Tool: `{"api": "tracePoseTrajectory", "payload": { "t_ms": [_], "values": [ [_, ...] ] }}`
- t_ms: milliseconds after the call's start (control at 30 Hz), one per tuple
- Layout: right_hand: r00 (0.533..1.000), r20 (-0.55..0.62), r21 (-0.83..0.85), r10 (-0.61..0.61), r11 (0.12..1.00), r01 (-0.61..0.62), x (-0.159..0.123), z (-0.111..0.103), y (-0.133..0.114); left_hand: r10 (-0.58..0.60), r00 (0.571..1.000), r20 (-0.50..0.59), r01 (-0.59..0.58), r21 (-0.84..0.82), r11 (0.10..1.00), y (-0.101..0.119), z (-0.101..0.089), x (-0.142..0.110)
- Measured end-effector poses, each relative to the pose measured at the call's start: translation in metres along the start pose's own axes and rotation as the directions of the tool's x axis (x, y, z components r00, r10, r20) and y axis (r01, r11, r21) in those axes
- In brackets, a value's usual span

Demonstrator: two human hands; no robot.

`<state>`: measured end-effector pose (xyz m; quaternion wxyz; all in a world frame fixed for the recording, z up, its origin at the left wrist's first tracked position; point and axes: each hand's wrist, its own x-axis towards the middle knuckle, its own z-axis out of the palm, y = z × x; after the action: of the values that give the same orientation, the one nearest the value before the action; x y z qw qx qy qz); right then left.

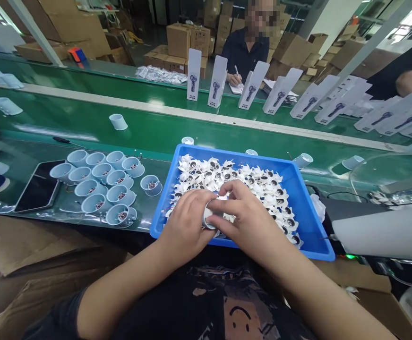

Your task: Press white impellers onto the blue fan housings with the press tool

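Over the front edge of a blue tray, my left hand is closed round a light-blue plastic cup. My right hand meets it there, its fingers and thumb pinched at the cup's mouth. What lies between those fingertips is hidden. Many small white fan wheels with dark round centres fill the tray below both hands. To the left, several light-blue cups stand in rows on the bench, with small reddish and white parts inside.
A dark flat tablet-like slab and a screwdriver lie at left. Behind runs a green conveyor carrying scattered cups. White printed boxes line its far side, where a person writes. A white cylinder is at right.
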<state>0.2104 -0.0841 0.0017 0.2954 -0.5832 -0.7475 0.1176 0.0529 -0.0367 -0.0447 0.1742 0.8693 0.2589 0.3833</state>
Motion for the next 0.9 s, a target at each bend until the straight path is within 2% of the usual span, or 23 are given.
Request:
{"api": "tracePoseTrajectory", "payload": {
  "t_ms": [133,200,233,300,367,400,467,533,667,733,833,900],
  "values": [
    [0.988,0.152,0.282,-0.037,0.959,-0.007,-0.021,-0.032,0.014,-0.011,1.0,0.004,0.012,-0.039,0.999,-0.011,-0.019,0.006],
    [0.984,0.175,0.34,-0.017,0.94,-0.044,-0.035,-0.048,0.023,-0.088,0.992,-0.086,0.091,0.029,0.995,-0.029,-0.034,0.014],
    [0.986,0.164,0.344,0.007,0.937,-0.063,-0.042,-0.052,0.026,-0.159,0.978,-0.138,0.171,0.084,0.982,-0.041,-0.043,0.021],
    [0.986,0.151,0.342,0.068,0.932,-0.117,-0.052,-0.053,0.032,-0.346,0.924,-0.165,0.374,0.195,0.907,-0.068,-0.061,0.037],
    [0.979,0.167,0.36,0.117,0.917,-0.171,-0.059,-0.047,0.034,-0.535,0.842,-0.069,0.528,0.308,0.791,-0.094,-0.072,0.057],
    [0.977,0.173,0.38,0.126,0.907,-0.184,-0.06,-0.042,0.034,-0.602,0.799,-0.004,0.562,0.363,0.743,-0.105,-0.074,0.066],
    [0.978,0.17,0.429,0.12,0.884,-0.183,-0.063,-0.033,0.034,-0.675,0.731,0.096,0.573,0.45,0.685,-0.125,-0.071,0.082],
    [0.979,0.17,0.463,0.116,0.867,-0.183,-0.066,-0.027,0.034,-0.702,0.69,0.175,0.551,0.501,0.667,-0.138,-0.062,0.091],
    [0.967,0.2,0.464,0.16,0.854,-0.238,-0.077,-0.027,0.039,-0.71,0.626,0.323,0.466,0.575,0.672,-0.141,-0.052,0.093],
    [0.968,0.18,0.473,0.174,0.848,-0.24,-0.084,-0.031,0.044,-0.708,0.614,0.349,0.425,0.611,0.668,-0.132,-0.058,0.087],
    [0.976,0.101,0.497,0.193,0.84,-0.218,-0.092,-0.039,0.052,-0.703,0.626,0.339,0.383,0.651,0.655,-0.117,-0.075,0.07],
    [0.979,0.036,0.513,0.202,0.837,-0.192,-0.094,-0.043,0.055,-0.684,0.638,0.354,0.326,0.681,0.656,-0.115,-0.082,0.054]
  ]
}}
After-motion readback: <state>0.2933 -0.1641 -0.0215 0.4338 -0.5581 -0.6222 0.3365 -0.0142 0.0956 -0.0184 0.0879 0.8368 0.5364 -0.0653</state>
